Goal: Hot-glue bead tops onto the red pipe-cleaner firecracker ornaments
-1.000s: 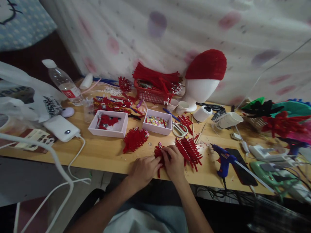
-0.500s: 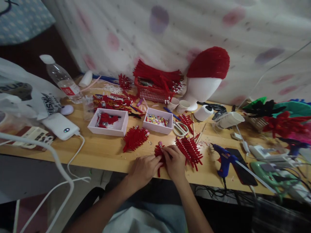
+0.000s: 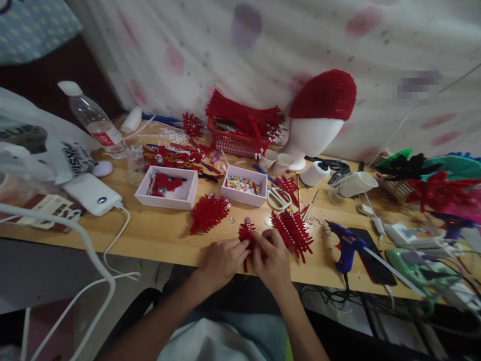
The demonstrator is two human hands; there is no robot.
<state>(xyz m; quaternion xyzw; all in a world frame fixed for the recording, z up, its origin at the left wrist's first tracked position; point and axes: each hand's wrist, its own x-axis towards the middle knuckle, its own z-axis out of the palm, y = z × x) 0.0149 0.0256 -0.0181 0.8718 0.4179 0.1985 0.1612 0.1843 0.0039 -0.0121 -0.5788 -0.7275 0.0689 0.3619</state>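
Note:
Both my hands rest at the front edge of a wooden table (image 3: 158, 235). My left hand (image 3: 222, 260) pinches the left side of a small red pipe-cleaner ornament (image 3: 247, 233) with a bead at its top. My right hand (image 3: 271, 255) presses fingers on the same ornament's right side. A finished red fringed ornament (image 3: 292, 231) lies just right of my right hand, and another (image 3: 208, 214) lies to the upper left of my left hand.
Two pink boxes (image 3: 168, 189) (image 3: 244, 187), scissors (image 3: 278, 199), a blue glue gun (image 3: 345, 243), a phone (image 3: 370, 255), a red basket (image 3: 235, 143), a mannequin head with red cap (image 3: 319, 113), a bottle (image 3: 93, 120) and a power bank (image 3: 92, 193) crowd the table.
My right hand's fingers have shifted slightly lower on the ornament; the view has tilted a little. The hands otherwise stay in place.

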